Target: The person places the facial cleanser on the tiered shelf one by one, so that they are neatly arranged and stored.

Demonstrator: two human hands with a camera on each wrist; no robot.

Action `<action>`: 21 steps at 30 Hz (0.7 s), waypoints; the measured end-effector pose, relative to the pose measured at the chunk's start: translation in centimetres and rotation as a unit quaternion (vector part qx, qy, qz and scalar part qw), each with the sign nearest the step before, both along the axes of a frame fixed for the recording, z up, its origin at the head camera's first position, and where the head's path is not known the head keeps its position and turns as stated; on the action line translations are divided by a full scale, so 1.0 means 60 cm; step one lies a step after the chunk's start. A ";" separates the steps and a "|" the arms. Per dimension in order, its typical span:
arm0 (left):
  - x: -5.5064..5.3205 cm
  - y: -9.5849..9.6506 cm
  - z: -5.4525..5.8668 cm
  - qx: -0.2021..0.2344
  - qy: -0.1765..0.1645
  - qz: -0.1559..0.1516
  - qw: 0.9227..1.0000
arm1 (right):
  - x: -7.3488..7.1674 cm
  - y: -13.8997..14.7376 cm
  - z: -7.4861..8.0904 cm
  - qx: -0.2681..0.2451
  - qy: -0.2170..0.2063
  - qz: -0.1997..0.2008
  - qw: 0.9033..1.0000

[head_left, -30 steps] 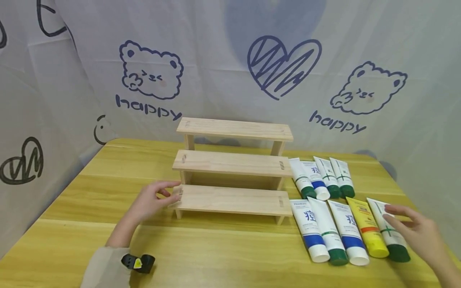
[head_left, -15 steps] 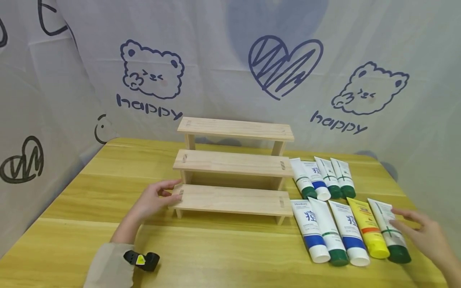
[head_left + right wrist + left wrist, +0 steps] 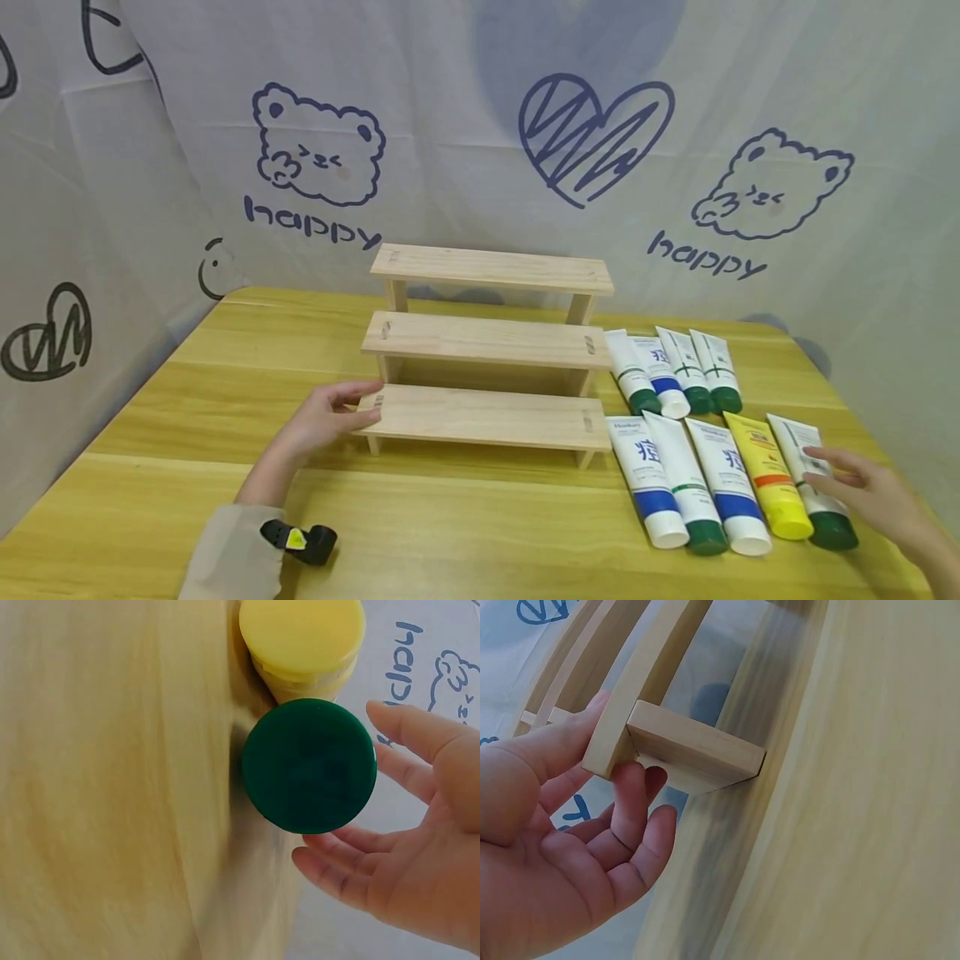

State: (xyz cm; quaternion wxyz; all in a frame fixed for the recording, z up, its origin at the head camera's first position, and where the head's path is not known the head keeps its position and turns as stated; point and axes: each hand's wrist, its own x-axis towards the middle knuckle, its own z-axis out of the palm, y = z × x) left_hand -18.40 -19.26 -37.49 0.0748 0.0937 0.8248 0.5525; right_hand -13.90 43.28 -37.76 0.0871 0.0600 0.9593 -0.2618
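Note:
My left hand (image 3: pixel 324 419) grips the left end of the lowest step of a three-tier wooden display stand (image 3: pixel 487 414). In the left wrist view the thumb lies over the board (image 3: pixel 619 724) and curled fingers are beneath its edge. At the right, my right hand (image 3: pixel 873 487) is over the outermost white tube with a green cap (image 3: pixel 832 531). The right wrist view shows its thumb and fingers spread around the green cap (image 3: pixel 309 766), not closed on it; contact with the tube body is hidden. The tube lies on the table beside a yellow tube (image 3: pixel 767 475).
Two rows of squeeze tubes lie right of the stand: a back row (image 3: pixel 678 375) and a front row with blue-banded white tubes (image 3: pixel 727 487) and a green-capped one (image 3: pixel 693 492). A printed cloth (image 3: pixel 465 125) hangs behind the wood-grain table (image 3: pixel 450 533).
My right hand drew slightly right, then came back over the outermost tube. The left hand stays on the lowest step; the whole view shifts slightly.

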 end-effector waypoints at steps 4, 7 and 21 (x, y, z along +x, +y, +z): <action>0.000 0.000 0.000 0.005 -0.010 -0.001 1.000 | -0.008 0.009 -0.006 -0.004 -0.043 0.009 0.999; 0.001 0.000 0.001 0.009 -0.016 -0.002 1.000 | -0.011 0.009 -0.004 -0.006 -0.076 0.022 0.997; 0.000 -0.002 -0.004 0.036 -0.039 -0.003 0.999 | -0.012 0.006 0.002 -0.070 -0.092 -0.007 0.993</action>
